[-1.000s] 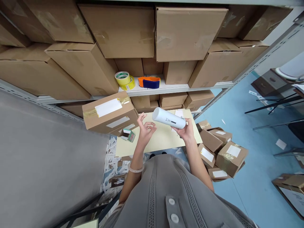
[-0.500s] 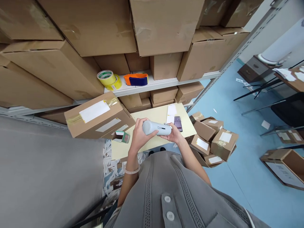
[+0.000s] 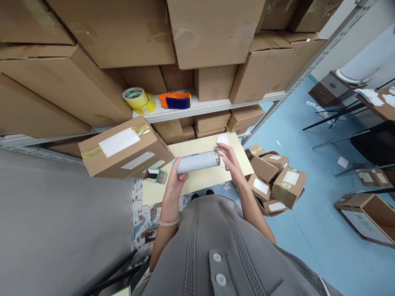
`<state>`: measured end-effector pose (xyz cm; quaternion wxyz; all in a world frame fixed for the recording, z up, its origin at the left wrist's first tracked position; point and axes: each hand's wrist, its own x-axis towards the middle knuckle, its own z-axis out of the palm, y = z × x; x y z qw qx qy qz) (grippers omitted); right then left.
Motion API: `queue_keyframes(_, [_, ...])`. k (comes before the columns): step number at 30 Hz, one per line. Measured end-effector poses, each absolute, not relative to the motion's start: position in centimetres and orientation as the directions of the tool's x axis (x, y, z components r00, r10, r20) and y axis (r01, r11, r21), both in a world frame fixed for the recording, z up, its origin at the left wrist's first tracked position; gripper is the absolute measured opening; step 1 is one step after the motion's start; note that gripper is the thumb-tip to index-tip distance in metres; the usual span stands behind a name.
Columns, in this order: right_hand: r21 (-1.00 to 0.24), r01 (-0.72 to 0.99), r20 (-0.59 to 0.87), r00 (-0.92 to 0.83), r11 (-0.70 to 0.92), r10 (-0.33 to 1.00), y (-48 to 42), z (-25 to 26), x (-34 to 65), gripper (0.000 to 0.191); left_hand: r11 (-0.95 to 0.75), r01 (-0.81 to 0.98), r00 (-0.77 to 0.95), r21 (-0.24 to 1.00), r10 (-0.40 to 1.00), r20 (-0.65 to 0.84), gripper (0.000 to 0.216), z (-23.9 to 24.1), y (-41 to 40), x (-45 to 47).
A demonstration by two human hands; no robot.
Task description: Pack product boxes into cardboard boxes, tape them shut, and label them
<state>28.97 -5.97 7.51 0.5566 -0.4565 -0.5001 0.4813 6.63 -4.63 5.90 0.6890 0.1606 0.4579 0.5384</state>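
A pale blue-grey cylindrical bottle (image 3: 197, 162) lies nearly level in the air above a cream-coloured rectangular tabletop (image 3: 200, 185), its shiny metallic rim turned to the right. The left hand (image 3: 176, 177) is closed around the plain end, thumb on the near side, and seems to carry most of the weight. The right hand (image 3: 231, 161) is half curled at the rim end, fingers narrowly spread; its fingertips overlap the metal there, and I cannot tell whether they grip it or merely rest close by. The chief risk, I judge, is a slip: with support mostly at one end, a smooth wall could turn in the left palm, and a push or twist at the rim would lever that end down onto the tabletop. Dropped there, a round body could roll over the near edge to the blue floor (image 3: 308, 250), or leftward into the small green-and-white open carton (image 3: 161, 176) (which sits close to the table's left end, beside the big brown cardboard box with white labels (image 3: 132, 152)). A careless sweep of the left forearm might also tip that light carton, and the right wrist could nudge the white paper (image 3: 222, 139) lying behind it.
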Motion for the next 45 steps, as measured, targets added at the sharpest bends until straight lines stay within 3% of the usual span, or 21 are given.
queue_keyframes(3, [-0.992, 0.044, 0.123, 0.018, 0.122, 0.992, -6.1, 7.7, 27.0, 0.068, 0.370, -0.590, 0.014, 0.717, 0.894, -0.449, 0.037, 5.6, -5.0, 7.5])
queue_keyframes(6, [-0.995, 0.043, 0.092, 0.103, 0.088, 0.990, -5.8, 6.9, 26.1, 0.062, 0.337, -0.525, 0.006, 0.782, 0.920, -0.392, 0.037, 5.4, -5.8, 7.6])
queue_keyframes(13, [-0.936, -0.305, -0.280, 0.349, -0.174, 0.895, -4.7, 4.5, 26.2, 0.048, 0.300, -0.184, 0.124, 0.936, 0.952, -0.281, 0.055, 5.0, -6.8, 5.5])
queue_keyframes(16, [-0.878, -0.417, -0.393, 0.347, -0.235, 0.852, -4.8, 3.6, 27.1, 0.045, 0.199, 0.098, -0.007, 0.975, 0.980, -0.199, 0.053, 4.0, -6.4, 2.9])
queue_keyframes(18, [-0.836, -0.479, -0.460, 0.346, -0.267, 0.818, -5.0, 2.8, 27.8, 0.041, 0.259, 0.383, -0.254, 0.887, 0.952, -0.169, 0.045, 2.9, -6.3, 0.3])
queue_keyframes(21, [-0.762, -0.577, -0.558, 0.357, -0.293, 0.749, -5.5, 1.7, 28.6, 0.031, 0.522, 0.630, -0.507, 0.576, 0.837, -0.204, 0.041, 0.6, -6.1, -3.7])
queue_keyframes(26, [-0.632, -0.689, -0.702, 0.314, -0.356, 0.639, -6.5, 0.6, 28.8, 0.019, 0.610, 0.748, -0.496, 0.262, 0.776, -0.390, 0.057, -3.3, -4.6, -6.8])
queue_keyframes(30, [-0.520, -0.732, -0.780, 0.197, -0.440, 0.593, -7.0, 0.7, 28.7, 0.016, 0.611, 0.766, -0.527, 0.201, 0.776, -0.347, 0.056, -5.2, -3.8, -6.6])
queue_keyframes(35, [-0.388, -0.797, -0.824, 0.075, -0.463, 0.562, -7.6, 1.4, 29.2, 0.021, 0.533, 0.784, -0.468, 0.318, 0.844, -0.262, 0.036, -6.4, -4.4, -7.0])
queue_keyframes(39, [-0.430, -0.807, -0.800, 0.133, -0.405, 0.585, -8.1, 1.4, 29.8, 0.028, 0.441, 0.815, -0.359, 0.376, 0.893, -0.270, 0.024, -6.9, -4.8, -7.1])
queue_keyframes(45, [-0.738, -0.610, -0.609, 0.421, -0.287, 0.672, -8.8, 1.3, 30.1, 0.041, 0.213, 0.863, -0.125, 0.457, 0.968, -0.216, 0.023, -6.8, -4.4, -2.1])
